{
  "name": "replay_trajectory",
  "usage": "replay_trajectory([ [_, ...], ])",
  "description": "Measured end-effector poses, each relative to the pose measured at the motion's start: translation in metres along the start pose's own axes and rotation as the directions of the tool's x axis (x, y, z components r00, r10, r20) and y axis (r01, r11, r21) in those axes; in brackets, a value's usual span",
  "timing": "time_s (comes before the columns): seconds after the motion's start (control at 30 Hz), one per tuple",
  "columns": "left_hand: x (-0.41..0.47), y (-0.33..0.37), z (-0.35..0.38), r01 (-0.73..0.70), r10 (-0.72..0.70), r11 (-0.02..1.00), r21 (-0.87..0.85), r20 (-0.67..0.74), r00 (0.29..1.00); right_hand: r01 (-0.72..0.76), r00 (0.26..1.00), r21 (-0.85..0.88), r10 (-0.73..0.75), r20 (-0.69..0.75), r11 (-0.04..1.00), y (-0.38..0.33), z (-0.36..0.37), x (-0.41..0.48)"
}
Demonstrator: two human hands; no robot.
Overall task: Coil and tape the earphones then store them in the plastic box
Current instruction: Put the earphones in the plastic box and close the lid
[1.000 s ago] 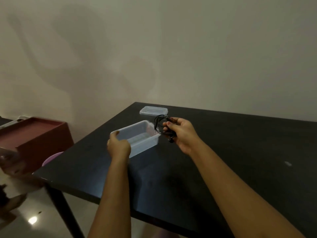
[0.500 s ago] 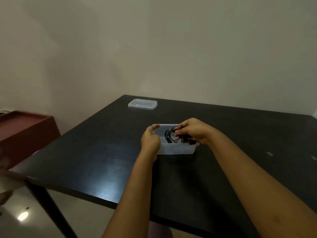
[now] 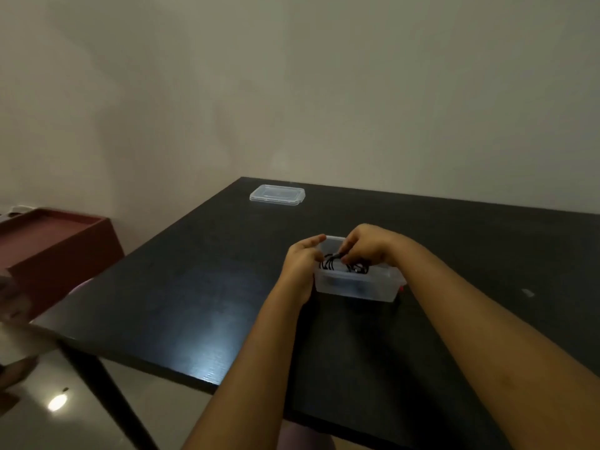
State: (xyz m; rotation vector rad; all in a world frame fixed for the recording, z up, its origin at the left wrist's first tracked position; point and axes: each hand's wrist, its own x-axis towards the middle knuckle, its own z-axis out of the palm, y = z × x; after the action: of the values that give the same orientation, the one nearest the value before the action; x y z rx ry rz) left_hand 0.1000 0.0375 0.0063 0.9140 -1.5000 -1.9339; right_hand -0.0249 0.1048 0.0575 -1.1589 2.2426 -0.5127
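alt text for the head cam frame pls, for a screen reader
The right hand pinches coiled black earphones in the open clear plastic box, whose left end the left hand grips, on a black table. The lid lies apart near the table's far edge.

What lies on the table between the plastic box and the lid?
Nothing: bare black table separates plastic box and lid, per the head view.

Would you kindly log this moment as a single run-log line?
step: storing | left hand: grips box end | right hand: pinches earphones at box opening | lid: off, apart on table
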Motion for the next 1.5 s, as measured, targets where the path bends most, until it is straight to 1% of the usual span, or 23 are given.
replay_trajectory([
  [0.07,0.002,0.003,0.004,0.006,-0.006,1.000,-0.022,0.006,1.000,-0.019,1.000,-0.115,0.019,-0.004,0.993,-0.001,0.000,0.006],
  [0.13,0.006,0.009,0.006,0.025,-0.026,0.999,-0.044,-0.028,0.999,-0.021,0.998,-0.286,0.003,-0.064,0.958,-0.010,-0.003,0.011],
  [0.2,0.013,0.015,0.002,0.074,-0.078,0.995,-0.073,-0.059,0.995,-0.014,0.992,-0.368,-0.033,-0.121,0.930,-0.022,-0.006,0.011],
  [0.3,0.027,0.020,-0.010,0.063,-0.066,0.997,-0.051,-0.060,0.996,0.051,0.992,-0.366,-0.089,-0.088,0.929,-0.042,-0.008,0.012],
  [0.4,0.047,0.027,-0.028,0.025,-0.032,0.998,-0.060,-0.134,0.990,0.107,0.992,-0.322,-0.121,-0.024,0.941,-0.055,-0.006,0.018],
  [0.47,0.063,0.033,-0.042,0.011,-0.025,0.998,-0.067,-0.216,0.976,0.134,0.988,-0.298,-0.152,-0.039,0.945,-0.061,-0.005,0.027],
  [0.57,0.086,0.034,-0.065,0.009,-0.035,0.997,-0.083,-0.325,0.945,0.177,0.975,-0.209,-0.201,-0.097,0.962,-0.063,-0.008,0.044],
  [0.67,0.106,0.040,-0.078,0.007,-0.036,0.997,-0.080,-0.357,0.933,0.184,0.971,-0.232,-0.213,-0.107,0.955,-0.065,-0.014,0.075],
  [0.8,0.142,0.054,-0.095,0.014,0.011,0.998,0.054,-0.425,0.905,0.122,0.978,-0.301,-0.166,-0.127,0.946,-0.060,-0.018,0.130],
  [0.9,0.183,0.061,-0.108,-0.009,0.124,0.969,0.248,-0.452,0.883,0.097,0.988,-0.350,-0.133,-0.080,0.932,-0.058,-0.020,0.173],
  [0.97,0.216,0.061,-0.117,-0.017,0.187,0.926,0.378,-0.416,0.890,0.091,0.994,-0.384,-0.110,-0.027,0.919,-0.062,-0.022,0.198],
  [1.07,0.262,0.059,-0.127,0.008,0.223,0.845,0.534,-0.367,0.903,0.103,0.995,-0.386,-0.098,0.033,0.917,-0.066,-0.028,0.236],
  [1.17,0.305,0.058,-0.137,0.012,0.276,0.707,0.707,-0.291,0.916,0.081,0.994,-0.371,-0.050,0.092,0.925,-0.060,-0.029,0.271],
  [1.23,0.326,0.058,-0.140,0.041,0.250,0.578,0.815,-0.225,0.942,0.080,0.994,-0.426,-0.042,0.100,0.901,-0.052,-0.026,0.290],
  [1.27,0.334,0.056,-0.140,0.058,0.239,0.480,0.875,-0.194,0.951,0.086,0.994,-0.438,-0.049,0.096,0.895,-0.049,-0.023,0.297],
  [1.3,0.337,0.054,-0.139,0.075,0.238,0.389,0.918,-0.178,0.955,0.090,0.994,-0.429,-0.054,0.095,0.899,-0.047,-0.021,0.300],
  [1.33,0.338,0.053,-0.138,0.071,0.253,0.334,0.940,-0.162,0.954,0.096,0.994,-0.417,-0.061,0.096,0.904,-0.047,-0.021,0.300],
  [1.37,0.337,0.053,-0.138,0.063,0.268,0.334,0.940,-0.159,0.950,0.109,0.992,-0.404,-0.076,0.096,0.908,-0.047,-0.021,0.299],
  [1.4,0.333,0.052,-0.137,0.053,0.274,0.379,0.924,-0.166,0.947,0.125,0.991,-0.387,-0.093,0.099,0.914,-0.049,-0.022,0.295],
  [1.43,0.329,0.050,-0.138,0.039,0.265,0.472,0.881,-0.184,0.947,0.131,0.990,-0.364,-0.102,0.099,0.922,-0.049,-0.023,0.289],
  [1.5,0.315,0.051,-0.135,-0.012,0.228,0.723,0.691,-0.222,0.948,0.135,0.989,-0.304,-0.109,0.099,0.943,-0.050,-0.022,0.275],
])
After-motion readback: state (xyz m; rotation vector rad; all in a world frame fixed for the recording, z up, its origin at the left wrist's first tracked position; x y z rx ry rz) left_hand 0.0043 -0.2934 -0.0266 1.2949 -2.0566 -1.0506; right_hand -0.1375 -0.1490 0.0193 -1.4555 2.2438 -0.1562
